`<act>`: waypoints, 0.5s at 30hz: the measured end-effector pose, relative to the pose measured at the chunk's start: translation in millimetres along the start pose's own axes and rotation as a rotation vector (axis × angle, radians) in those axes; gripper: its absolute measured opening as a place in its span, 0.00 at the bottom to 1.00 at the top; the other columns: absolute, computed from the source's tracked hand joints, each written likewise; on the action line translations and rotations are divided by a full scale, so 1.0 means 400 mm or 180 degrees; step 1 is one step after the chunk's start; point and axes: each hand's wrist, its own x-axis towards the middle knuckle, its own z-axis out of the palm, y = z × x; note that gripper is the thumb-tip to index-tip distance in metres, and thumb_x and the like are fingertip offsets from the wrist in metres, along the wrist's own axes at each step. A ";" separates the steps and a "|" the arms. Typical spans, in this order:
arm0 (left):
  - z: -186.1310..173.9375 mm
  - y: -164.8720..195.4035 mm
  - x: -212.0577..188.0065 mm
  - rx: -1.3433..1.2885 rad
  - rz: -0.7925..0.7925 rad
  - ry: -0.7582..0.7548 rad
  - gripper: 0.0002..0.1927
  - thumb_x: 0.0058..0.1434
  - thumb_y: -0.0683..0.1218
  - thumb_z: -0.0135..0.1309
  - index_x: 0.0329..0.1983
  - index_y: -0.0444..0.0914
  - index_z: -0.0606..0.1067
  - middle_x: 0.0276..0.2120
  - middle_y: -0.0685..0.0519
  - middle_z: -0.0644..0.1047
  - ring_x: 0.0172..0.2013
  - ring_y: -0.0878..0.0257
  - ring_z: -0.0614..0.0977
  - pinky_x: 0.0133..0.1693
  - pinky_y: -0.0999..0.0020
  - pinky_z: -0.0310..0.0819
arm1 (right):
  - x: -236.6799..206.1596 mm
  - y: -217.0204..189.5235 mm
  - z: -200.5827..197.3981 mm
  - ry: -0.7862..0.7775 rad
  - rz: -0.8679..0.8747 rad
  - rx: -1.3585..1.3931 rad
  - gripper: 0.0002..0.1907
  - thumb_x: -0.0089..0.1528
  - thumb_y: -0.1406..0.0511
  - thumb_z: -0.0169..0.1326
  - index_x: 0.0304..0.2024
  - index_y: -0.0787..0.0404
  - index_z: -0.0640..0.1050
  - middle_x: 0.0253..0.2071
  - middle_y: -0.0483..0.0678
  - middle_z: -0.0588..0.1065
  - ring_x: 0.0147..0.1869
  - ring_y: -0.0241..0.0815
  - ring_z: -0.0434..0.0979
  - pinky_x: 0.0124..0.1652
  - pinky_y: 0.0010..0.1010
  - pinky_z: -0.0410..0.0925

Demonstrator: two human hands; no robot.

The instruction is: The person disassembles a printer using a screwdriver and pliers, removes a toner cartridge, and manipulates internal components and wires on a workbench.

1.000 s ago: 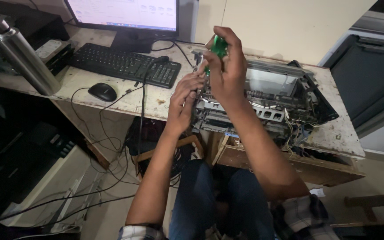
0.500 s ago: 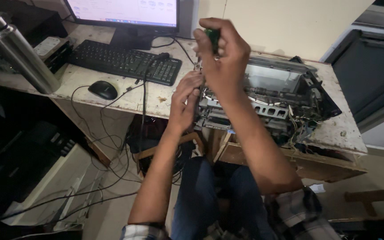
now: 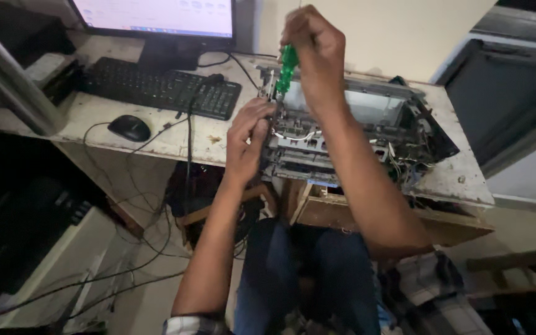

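A dismantled printer [image 3: 367, 133] with bare metal frame and loose wires lies on a worn white desk [image 3: 156, 139]. My right hand [image 3: 314, 46] is closed around a green-handled screwdriver [image 3: 288, 67], held upright with its shaft pointing down into the printer's left end. My left hand [image 3: 249, 136] grips the printer's left side just below the screwdriver tip. The tip itself is hidden behind the frame and my fingers.
A black keyboard [image 3: 162, 90], a black mouse [image 3: 129, 127] and a monitor [image 3: 162, 18] are on the desk to the left. A steel bottle [image 3: 10, 84] stands at the far left. Cables [image 3: 156, 205] hang under the desk. My knees [image 3: 305, 260] are below the desk edge.
The view has shifted a little. My right hand has stayed on top of the screwdriver over the printer's left end and has turned slightly; my left hand holds the same spot.
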 end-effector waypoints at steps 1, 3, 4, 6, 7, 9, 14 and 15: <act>-0.002 0.001 0.004 0.0001 -0.0060 -0.0011 0.14 0.75 0.45 0.47 0.55 0.33 0.78 0.55 0.44 0.80 0.66 0.49 0.75 0.70 0.55 0.63 | -0.001 -0.001 0.013 0.0067 -0.0223 -0.0324 0.22 0.74 0.51 0.53 0.44 0.65 0.77 0.41 0.48 0.73 0.40 0.37 0.74 0.41 0.28 0.73; -0.009 0.001 0.014 0.0066 -0.0172 -0.0062 0.14 0.74 0.45 0.48 0.55 0.33 0.79 0.55 0.44 0.80 0.65 0.49 0.76 0.68 0.56 0.63 | -0.006 -0.006 0.039 0.0158 -0.0335 -0.0521 0.21 0.74 0.54 0.54 0.50 0.67 0.78 0.42 0.50 0.75 0.41 0.38 0.76 0.42 0.29 0.74; -0.014 0.001 0.020 0.0129 -0.0229 -0.0107 0.14 0.73 0.45 0.48 0.54 0.33 0.79 0.55 0.44 0.80 0.64 0.49 0.76 0.67 0.56 0.64 | -0.009 -0.011 0.047 0.0177 -0.0222 -0.0396 0.21 0.74 0.55 0.54 0.55 0.67 0.77 0.42 0.50 0.76 0.41 0.38 0.77 0.43 0.31 0.75; -0.026 0.003 0.034 0.0239 -0.0276 -0.0235 0.14 0.73 0.45 0.49 0.54 0.34 0.80 0.54 0.43 0.80 0.62 0.49 0.77 0.66 0.57 0.64 | -0.010 -0.021 0.055 -0.0054 0.0036 0.0082 0.21 0.73 0.55 0.52 0.59 0.66 0.76 0.43 0.50 0.78 0.43 0.39 0.79 0.46 0.32 0.76; -0.031 0.004 0.045 0.0286 -0.0260 -0.0315 0.14 0.72 0.45 0.49 0.54 0.34 0.80 0.54 0.43 0.81 0.61 0.49 0.77 0.65 0.57 0.65 | -0.008 -0.026 0.053 -0.0307 0.0175 0.0434 0.21 0.72 0.54 0.51 0.58 0.63 0.75 0.45 0.50 0.79 0.45 0.39 0.80 0.48 0.32 0.76; -0.044 0.007 0.063 0.0174 -0.0334 -0.0487 0.13 0.72 0.45 0.50 0.53 0.35 0.80 0.53 0.43 0.81 0.59 0.51 0.78 0.63 0.58 0.66 | -0.004 -0.031 0.050 -0.0635 0.0437 0.1014 0.19 0.73 0.54 0.49 0.56 0.61 0.76 0.47 0.50 0.79 0.48 0.40 0.81 0.51 0.33 0.76; -0.065 0.018 0.107 0.0253 -0.0385 -0.0557 0.09 0.65 0.43 0.57 0.43 0.37 0.84 0.43 0.47 0.84 0.52 0.57 0.81 0.58 0.62 0.73 | 0.017 -0.031 0.063 -0.0518 0.0043 0.0138 0.17 0.76 0.55 0.49 0.52 0.63 0.77 0.47 0.49 0.77 0.49 0.39 0.78 0.54 0.33 0.74; -0.064 0.020 0.111 0.0288 -0.0514 -0.0483 0.08 0.62 0.44 0.60 0.41 0.37 0.84 0.42 0.48 0.84 0.49 0.58 0.82 0.56 0.62 0.74 | 0.019 -0.032 0.069 -0.0480 -0.0253 -0.0138 0.17 0.76 0.56 0.50 0.49 0.64 0.77 0.46 0.50 0.75 0.48 0.39 0.75 0.52 0.32 0.72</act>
